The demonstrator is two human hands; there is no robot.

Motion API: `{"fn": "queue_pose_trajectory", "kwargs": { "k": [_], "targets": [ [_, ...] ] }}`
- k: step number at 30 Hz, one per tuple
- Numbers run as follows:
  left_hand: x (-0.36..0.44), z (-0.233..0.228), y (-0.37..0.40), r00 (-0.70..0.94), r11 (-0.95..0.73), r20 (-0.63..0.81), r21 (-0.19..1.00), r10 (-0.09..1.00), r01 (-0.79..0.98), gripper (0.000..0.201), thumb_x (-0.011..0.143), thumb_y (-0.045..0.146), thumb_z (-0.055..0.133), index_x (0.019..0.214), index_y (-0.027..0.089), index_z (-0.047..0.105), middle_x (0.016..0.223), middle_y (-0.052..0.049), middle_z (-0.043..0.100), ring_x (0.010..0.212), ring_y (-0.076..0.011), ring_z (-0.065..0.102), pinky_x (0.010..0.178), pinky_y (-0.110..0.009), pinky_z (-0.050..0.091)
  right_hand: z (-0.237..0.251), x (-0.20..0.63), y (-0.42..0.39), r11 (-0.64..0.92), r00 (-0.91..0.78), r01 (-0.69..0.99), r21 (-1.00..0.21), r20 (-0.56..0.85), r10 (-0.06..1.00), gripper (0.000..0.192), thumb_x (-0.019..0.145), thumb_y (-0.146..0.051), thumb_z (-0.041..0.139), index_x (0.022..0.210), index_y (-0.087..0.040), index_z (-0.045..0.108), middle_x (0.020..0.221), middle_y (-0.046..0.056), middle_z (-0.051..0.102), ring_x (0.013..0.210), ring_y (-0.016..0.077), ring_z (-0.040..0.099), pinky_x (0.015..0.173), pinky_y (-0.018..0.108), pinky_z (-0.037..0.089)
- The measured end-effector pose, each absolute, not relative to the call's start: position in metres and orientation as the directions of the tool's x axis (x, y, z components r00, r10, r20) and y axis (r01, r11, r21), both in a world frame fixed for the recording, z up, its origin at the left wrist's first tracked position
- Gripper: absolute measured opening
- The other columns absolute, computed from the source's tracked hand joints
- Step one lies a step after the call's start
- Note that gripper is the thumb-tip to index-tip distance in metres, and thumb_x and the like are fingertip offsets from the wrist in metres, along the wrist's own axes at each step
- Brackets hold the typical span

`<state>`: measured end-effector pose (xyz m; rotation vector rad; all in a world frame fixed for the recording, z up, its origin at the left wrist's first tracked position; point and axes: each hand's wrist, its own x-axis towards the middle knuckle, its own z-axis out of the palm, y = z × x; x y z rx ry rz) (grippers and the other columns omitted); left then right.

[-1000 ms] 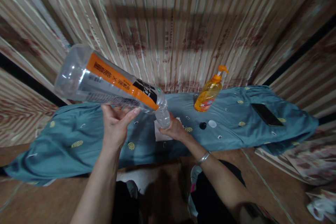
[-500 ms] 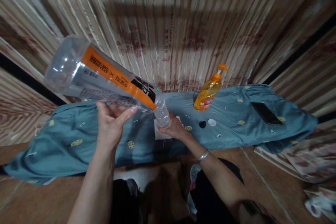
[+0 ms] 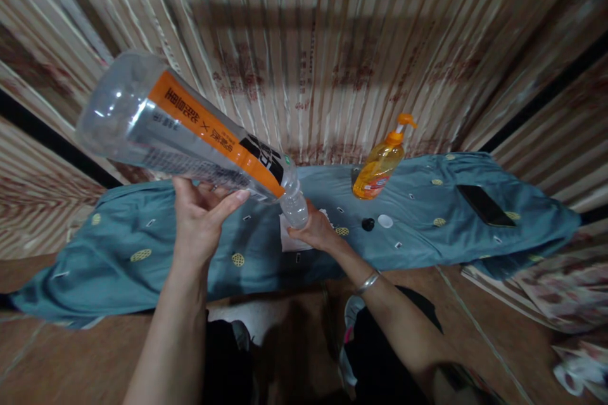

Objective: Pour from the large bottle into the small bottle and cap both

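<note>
While left hand point(image 3: 199, 221) tips bottle point(image 3: 190, 133), right hand point(image 3: 316, 231) grips small container point(image 3: 295, 212).

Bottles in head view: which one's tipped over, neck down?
The big clear bottle with the orange label, held tilted by the left hand, neck at the right hand. The orange pump bottle stands upright on the teal cloth.

Big bottle point(image 3: 185, 133) rests on the left hand's fingers point(image 3: 223, 202), mouth down by the right hand's fingers point(image 3: 311, 228); pump bottle point(image 3: 380, 168) and phone point(image 3: 484, 205) sit off to their right.
</note>
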<state>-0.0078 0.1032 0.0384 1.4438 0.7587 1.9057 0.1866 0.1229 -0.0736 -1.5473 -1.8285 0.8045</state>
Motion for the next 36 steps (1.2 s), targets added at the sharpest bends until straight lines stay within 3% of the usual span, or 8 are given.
{"fn": "queue_pose_trajectory", "kwargs": {
  "k": [7,13,21,28,33,36],
  "targets": [
    [-0.011,0.039,0.106,-0.185,-0.621,0.596,0.773,0.781,-0.132,0.073,0.056,0.015,0.094,0.117,0.029,0.056,0.130,-0.003,0.064,0.101,-0.0154,0.069,0.081,-0.029,0.061,-0.075,0.186,0.124,0.139,-0.132,0.618,-0.774,0.072,0.989,0.057,0.070,-0.029,0.081,0.122,-0.023,0.056,0.103,0.005,0.076,0.095,0.0270,0.074,0.078,0.032,0.055],
    [-0.009,0.041,0.108,-0.189,-0.614,0.588,0.779,0.786,-0.126,0.073,0.052,0.019,0.096,0.111,0.028,0.054,0.128,-0.005,0.065,0.102,-0.0204,0.069,0.082,-0.038,0.060,-0.077,0.186,0.124,0.148,-0.140,0.603,-0.784,0.078,0.987,0.061,0.070,-0.028,0.081,0.125,-0.024,0.054,0.108,0.006,0.075,0.099,0.0282,0.073,0.081,0.034,0.055],
    [-0.003,0.046,0.106,-0.191,-0.614,0.588,0.777,0.786,-0.135,0.077,0.053,0.021,0.096,0.117,0.031,0.055,0.129,-0.005,0.065,0.092,-0.0185,0.069,0.071,-0.032,0.060,-0.079,0.186,0.126,0.166,-0.154,0.609,-0.775,0.090,0.984,0.062,0.070,-0.029,0.080,0.126,-0.023,0.054,0.111,0.006,0.075,0.100,0.0283,0.073,0.082,0.035,0.055],
    [0.000,0.049,0.105,-0.205,-0.636,0.608,0.761,0.767,-0.129,0.076,0.050,0.022,0.097,0.115,0.027,0.057,0.133,-0.006,0.062,0.099,-0.0182,0.068,0.081,-0.034,0.059,-0.079,0.186,0.125,0.155,-0.146,0.597,-0.787,0.084,0.986,0.063,0.070,-0.031,0.080,0.126,-0.022,0.054,0.110,0.008,0.075,0.101,0.0296,0.073,0.083,0.035,0.055],
    [-0.001,0.045,0.107,-0.210,-0.632,0.600,0.761,0.772,-0.146,0.067,0.052,0.017,0.095,0.108,0.027,0.059,0.123,-0.004,0.067,0.092,-0.0163,0.069,0.076,-0.030,0.059,-0.077,0.186,0.125,0.148,-0.144,0.604,-0.784,0.075,0.987,0.064,0.070,-0.029,0.081,0.127,-0.023,0.053,0.111,0.007,0.075,0.102,0.0295,0.073,0.084,0.036,0.055],
    [-0.001,0.038,0.107,-0.280,-0.585,0.525,0.783,0.804,-0.210,0.062,0.052,0.017,0.094,0.103,0.028,0.060,0.109,0.000,0.070,0.091,-0.0167,0.069,0.080,-0.031,0.059,-0.077,0.186,0.125,0.154,-0.149,0.592,-0.791,0.080,0.986,0.064,0.070,-0.028,0.081,0.127,-0.023,0.053,0.111,0.006,0.075,0.102,0.0287,0.073,0.085,0.035,0.055]
  ]
}}
